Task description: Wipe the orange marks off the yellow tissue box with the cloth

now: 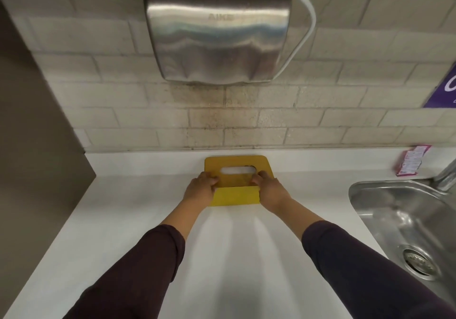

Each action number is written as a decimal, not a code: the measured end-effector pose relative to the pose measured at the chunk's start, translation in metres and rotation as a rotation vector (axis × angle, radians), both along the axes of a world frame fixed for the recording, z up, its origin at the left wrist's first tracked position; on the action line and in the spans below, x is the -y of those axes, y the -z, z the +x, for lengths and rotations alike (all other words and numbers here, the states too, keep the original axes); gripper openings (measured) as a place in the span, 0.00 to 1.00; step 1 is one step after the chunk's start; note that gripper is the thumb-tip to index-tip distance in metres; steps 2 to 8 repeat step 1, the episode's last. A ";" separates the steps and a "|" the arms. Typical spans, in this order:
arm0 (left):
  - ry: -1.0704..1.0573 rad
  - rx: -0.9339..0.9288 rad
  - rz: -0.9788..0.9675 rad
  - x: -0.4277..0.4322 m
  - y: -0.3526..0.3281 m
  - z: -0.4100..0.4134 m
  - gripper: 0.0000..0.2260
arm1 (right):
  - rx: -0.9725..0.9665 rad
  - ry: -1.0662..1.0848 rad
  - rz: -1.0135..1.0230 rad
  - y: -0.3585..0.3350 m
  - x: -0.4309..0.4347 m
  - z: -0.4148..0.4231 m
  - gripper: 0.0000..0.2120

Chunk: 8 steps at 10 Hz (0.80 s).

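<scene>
On one white counter (148,220), two hands, left (201,189) and right (270,190), grip one yellow tissue box (237,196).

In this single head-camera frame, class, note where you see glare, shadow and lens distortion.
Head view: banded glare on the steel hand dryer; two soft shadows on the white counter below the left hand and right hand on the yellow tissue box; wide-angle bending of the tile lines and sink.
</scene>
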<state>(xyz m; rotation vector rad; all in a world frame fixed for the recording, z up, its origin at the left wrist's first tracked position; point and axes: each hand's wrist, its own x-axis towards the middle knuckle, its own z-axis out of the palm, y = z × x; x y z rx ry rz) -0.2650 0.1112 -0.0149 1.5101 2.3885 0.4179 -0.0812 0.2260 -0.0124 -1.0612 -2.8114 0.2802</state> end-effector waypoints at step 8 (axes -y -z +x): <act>0.044 -0.019 -0.092 0.001 -0.019 -0.003 0.21 | 0.212 0.007 -0.015 -0.014 -0.001 -0.002 0.28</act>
